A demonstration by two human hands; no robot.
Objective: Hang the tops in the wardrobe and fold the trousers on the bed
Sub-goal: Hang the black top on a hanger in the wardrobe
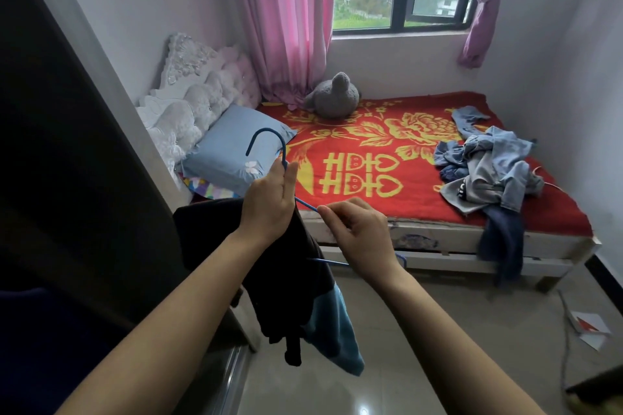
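Your left hand (268,204) has its fingers closed round the neck of the blue hanger (266,135), just under the hook. Your right hand (359,234) pinches the bare wire arm between thumb and forefinger. The dark top (269,266) hangs off the left side of the hanger only, in front of the wardrobe (50,162), with a lighter blue part drooping below.

The top looks soft and light, and it will likely slide off the thin wire if that tilts. The wire itself probably flexes, so carry the weight at the neck, not out on the arm. Take the cloth at the collar or shoulder seam to draw it over the free arm.

The heap of denim (488,175) on the bed (455,239) looks heavier and stiffer, so lift the trousers by the waistband.
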